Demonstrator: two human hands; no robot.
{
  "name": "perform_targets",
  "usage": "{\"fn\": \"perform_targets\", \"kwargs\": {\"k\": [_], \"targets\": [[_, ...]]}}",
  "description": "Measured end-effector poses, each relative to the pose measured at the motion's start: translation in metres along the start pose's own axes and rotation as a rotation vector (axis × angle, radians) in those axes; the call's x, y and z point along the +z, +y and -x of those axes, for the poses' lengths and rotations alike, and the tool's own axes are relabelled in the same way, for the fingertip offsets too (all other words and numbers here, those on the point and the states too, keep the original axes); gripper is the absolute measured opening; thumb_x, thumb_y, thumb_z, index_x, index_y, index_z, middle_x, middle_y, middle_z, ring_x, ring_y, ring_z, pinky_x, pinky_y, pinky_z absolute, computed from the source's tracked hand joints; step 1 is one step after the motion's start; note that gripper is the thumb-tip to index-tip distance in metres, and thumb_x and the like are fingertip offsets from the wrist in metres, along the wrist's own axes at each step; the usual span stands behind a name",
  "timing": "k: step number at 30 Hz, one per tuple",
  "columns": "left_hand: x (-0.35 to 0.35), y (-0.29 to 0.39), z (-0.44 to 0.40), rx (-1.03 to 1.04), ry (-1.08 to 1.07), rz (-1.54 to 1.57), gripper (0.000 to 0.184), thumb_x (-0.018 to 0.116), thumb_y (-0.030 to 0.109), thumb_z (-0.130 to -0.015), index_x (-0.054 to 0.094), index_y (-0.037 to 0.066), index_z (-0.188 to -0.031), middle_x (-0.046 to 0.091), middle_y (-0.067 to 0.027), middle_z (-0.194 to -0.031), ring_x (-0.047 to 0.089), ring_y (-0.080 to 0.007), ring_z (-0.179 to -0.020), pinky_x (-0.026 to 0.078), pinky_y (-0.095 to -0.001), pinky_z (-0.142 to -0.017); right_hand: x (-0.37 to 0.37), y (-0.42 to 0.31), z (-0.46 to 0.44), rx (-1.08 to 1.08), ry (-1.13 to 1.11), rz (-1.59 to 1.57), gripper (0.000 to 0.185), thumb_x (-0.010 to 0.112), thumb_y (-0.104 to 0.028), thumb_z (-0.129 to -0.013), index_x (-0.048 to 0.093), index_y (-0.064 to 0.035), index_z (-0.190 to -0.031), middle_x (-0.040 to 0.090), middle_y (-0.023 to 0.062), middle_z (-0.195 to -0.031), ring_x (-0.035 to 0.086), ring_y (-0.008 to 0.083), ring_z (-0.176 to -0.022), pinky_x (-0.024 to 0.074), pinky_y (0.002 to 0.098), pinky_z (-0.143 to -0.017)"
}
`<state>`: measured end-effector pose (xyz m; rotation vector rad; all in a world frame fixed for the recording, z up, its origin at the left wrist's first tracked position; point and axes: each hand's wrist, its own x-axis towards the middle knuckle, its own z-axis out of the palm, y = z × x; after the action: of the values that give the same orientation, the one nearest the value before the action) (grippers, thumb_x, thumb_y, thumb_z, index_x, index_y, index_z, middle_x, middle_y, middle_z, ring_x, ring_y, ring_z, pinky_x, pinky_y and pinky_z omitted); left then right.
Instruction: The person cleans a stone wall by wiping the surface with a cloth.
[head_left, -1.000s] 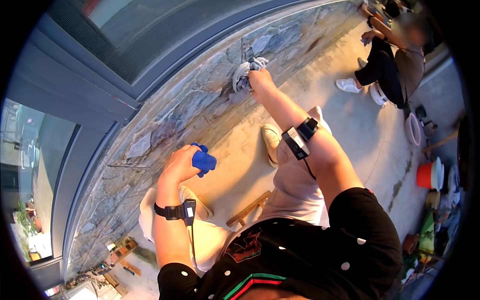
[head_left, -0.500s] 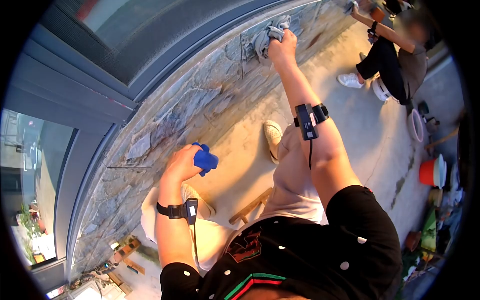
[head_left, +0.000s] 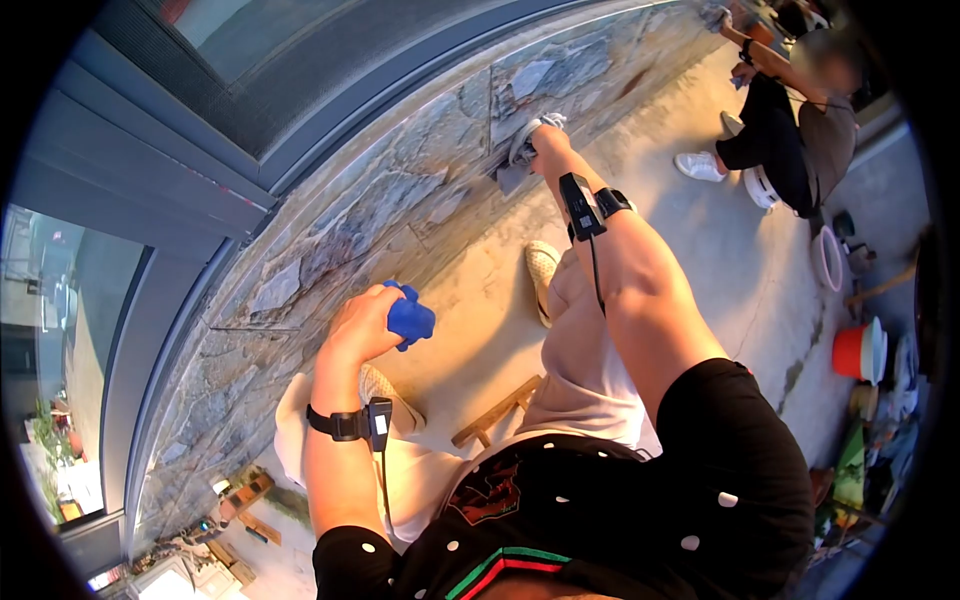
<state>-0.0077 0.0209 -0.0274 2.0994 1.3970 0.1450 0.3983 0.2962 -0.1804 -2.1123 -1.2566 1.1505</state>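
My left hand (head_left: 362, 322) is closed around a bright blue, lumpy thing (head_left: 411, 318), perhaps a bunched cloth; its kind is not clear. That hand is near the lower part of the stone wall (head_left: 400, 195), above my shoe. My right hand (head_left: 549, 147) reaches forward, gripping a crumpled grey cloth (head_left: 521, 150) at the wall's stone face. A corner of the cloth hangs below the fingers, which are partly hidden by the wrist.
Grey window frames (head_left: 240, 200) run above the wall on the left. A low wooden stool (head_left: 497, 412) is between my legs. Ahead right, another person (head_left: 815, 130) sits by the same wall. A red bucket (head_left: 853, 350) and a round basin (head_left: 828, 257) are at the right.
My right hand has moved down the wall and slightly toward me with the grey cloth, its wrist turning. My left hand has stayed nearly still with the blue thing.
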Motion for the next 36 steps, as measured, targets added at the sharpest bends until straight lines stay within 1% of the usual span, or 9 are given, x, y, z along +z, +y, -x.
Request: {"fn": "perform_targets", "kwargs": {"k": [4,8,11,16,18,19,24,32,36], "targets": [[-0.005,0.002,0.001,-0.002,-0.004,-0.01,0.04,0.08,0.03,-0.073,0.07,0.016,-0.109,0.07,-0.0121,-0.11,0.068,-0.037,-0.098,0.054,-0.0439,-0.083,0.039,-0.027,0.064,0.26,-0.023,-1.008,0.029,0.054,-0.013,-0.089,0.064,-0.0091,-0.116,0.068,0.0115,-0.114,0.067,0.0268,-0.099,0.0561,0.0418,-0.082],[-0.006,0.003,0.0,0.038,0.014,-0.003,0.04,0.08,0.028,-0.073,0.07,0.016,-0.11,0.07,-0.0126,-0.11,0.067,-0.0377,-0.099,0.054,-0.0442,-0.082,0.078,-0.062,0.147,0.231,-0.033,-1.266,0.03,0.038,0.004,-0.094,0.061,-0.004,-0.112,0.068,0.0147,-0.104,0.07,0.0295,-0.089,0.0588,0.0438,-0.073],[-0.008,0.008,0.002,0.005,0.015,-0.001,0.041,0.08,0.026,-0.072,0.07,0.015,-0.11,0.07,-0.0125,-0.109,0.067,-0.0376,-0.099,0.054,-0.0443,-0.082,0.078,-0.093,0.219,0.091,-0.08,-1.31,0.026,0.044,0.006,-0.094,0.06,-0.0035,-0.112,0.068,0.0113,-0.1,0.069,0.0248,-0.089,0.0578,0.0392,-0.074],[-0.011,0.011,0.012,-0.006,0.013,-0.054,0.043,0.079,0.02,-0.071,0.069,0.014,-0.113,0.069,-0.0127,-0.111,0.067,-0.0375,-0.1,0.054,-0.0456,-0.082,0.057,-0.127,0.272,-0.345,-0.074,-1.174,0.016,0.065,-0.003,-0.093,0.06,-0.0069,-0.108,0.067,0.0036,-0.096,0.063,0.0169,-0.08,0.0505,0.0296,-0.073],[-0.013,0.008,0.02,-0.006,0.023,-0.049,0.044,0.079,0.019,-0.071,0.069,0.013,-0.114,0.069,-0.0126,-0.112,0.067,-0.0375,-0.1,0.054,-0.0458,-0.082,0.052,-0.128,0.263,-0.691,0.231,-0.743,0.019,0.068,-0.006,-0.094,0.06,-0.0048,-0.11,0.065,0.0051,-0.1,0.06,0.017,-0.085,0.0486,0.0312,-0.078],[-0.012,0.005,0.023,0.004,0.021,-0.059,0.046,0.079,0.018,-0.07,0.068,0.014,-0.115,0.069,-0.0121,-0.112,0.067,-0.0373,-0.101,0.054,-0.0457,-0.082,0.039,-0.141,0.289,-0.884,0.469,-0.408,0.03,0.065,-0.001,-0.091,0.058,-0.0003,-0.12,0.061,0.0151,-0.116,0.057,0.0267,-0.107,0.0456,0.0378,-0.093],[-0.019,0.006,0.037,0.024,0.045,-0.015,0.034,0.076,0.024,-0.076,0.071,0.013,-0.108,0.069,-0.0115,-0.107,0.067,-0.0359,-0.1,0.054,-0.0443,-0.082,0.072,-0.143,0.294,-1.387,0.648,-0.114,0.056,0.062,0.008,-0.074,0.06,0.0032,-0.131,0.044,0.0307,-0.14,0.042,0.0483,-0.127,0.0356,0.0482,-0.109],[-0.008,-0.007,0.063,0.032,0.125,-0.019,0.036,0.075,0.034,-0.076,0.071,0.018,-0.108,0.071,-0.009,-0.107,0.068,-0.0349,-0.097,0.055,-0.0445,-0.079,0.135,-0.17,0.345,-1.868,0.609,0.369,0.039,0.065,-0.012,-0.077,0.073,-0.0127,-0.115,0.047,0.014,-0.145,0.057,0.0257,-0.107,0.0489,0.0366,-0.087],[-0.03,0.0,0.072,-0.105,-0.041,-0.121,0.036,0.074,0.034,-0.076,0.071,0.017,-0.107,0.072,-0.0107,-0.107,0.068,-0.0329,-0.096,0.054,-0.0422,-0.082,0.179,-0.215,0.38,-2.196,0.312,0.337,0.042,0.064,-0.014,-0.077,0.068,-0.0144,-0.118,0.052,0.0098,-0.142,0.058,0.0218,-0.104,0.0505,0.0352,-0.083]]}}
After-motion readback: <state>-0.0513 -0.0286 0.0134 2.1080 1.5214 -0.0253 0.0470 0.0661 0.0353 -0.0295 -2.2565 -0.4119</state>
